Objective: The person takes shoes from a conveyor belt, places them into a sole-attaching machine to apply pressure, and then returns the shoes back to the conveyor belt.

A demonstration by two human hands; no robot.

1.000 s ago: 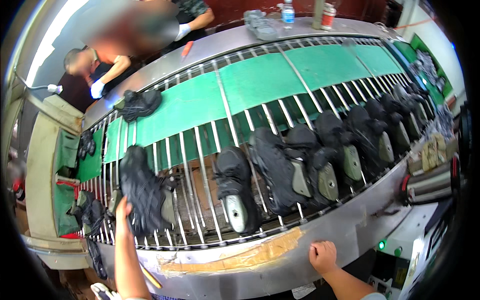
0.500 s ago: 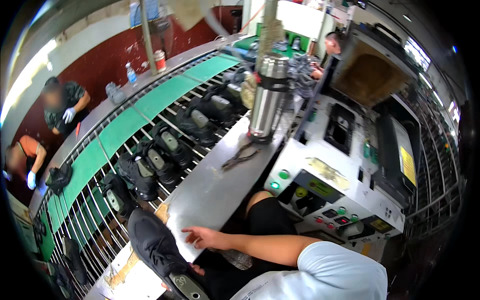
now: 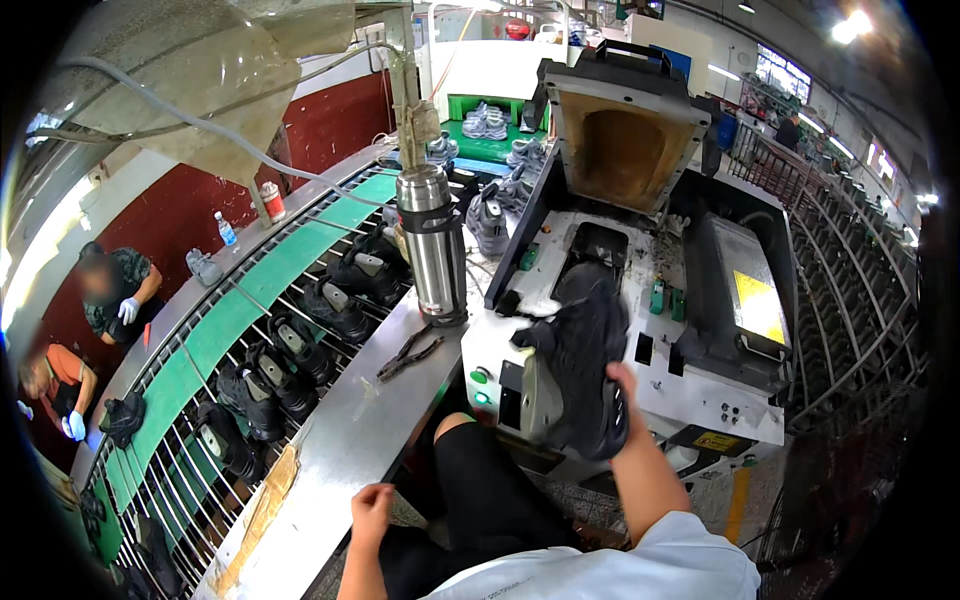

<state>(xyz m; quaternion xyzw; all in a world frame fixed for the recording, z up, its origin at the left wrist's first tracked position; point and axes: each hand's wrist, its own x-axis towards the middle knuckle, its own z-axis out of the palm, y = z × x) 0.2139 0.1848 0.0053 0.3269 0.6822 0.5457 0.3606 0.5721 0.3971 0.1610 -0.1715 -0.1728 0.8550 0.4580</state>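
My right hand (image 3: 632, 408) grips a black shoe (image 3: 585, 365) in front of the white machine (image 3: 650, 385). The shoe is tilted, its toe toward the machine's dark recess (image 3: 598, 245), and slightly blurred. A grey-green shoe last (image 3: 541, 400) shows at its heel end. The machine's thick lid (image 3: 625, 130) is raised, showing a brown hollow inside. Above my lap, by the steel bench (image 3: 365, 440), my left hand (image 3: 372, 510) is closed with nothing visible in it.
Pliers (image 3: 410, 357) lie beside a steel thermos (image 3: 433, 250) on the bench. Several black shoes with lasts (image 3: 300, 350) rest along the roller rack to the left. Grey shoes (image 3: 487, 222) stand behind the thermos. Two gloved people (image 3: 125, 290) are across the rack.
The black shoe has gone from above the bench on the left to the front of the machine, now in my right hand. My left hand is off it. The view has swung right.
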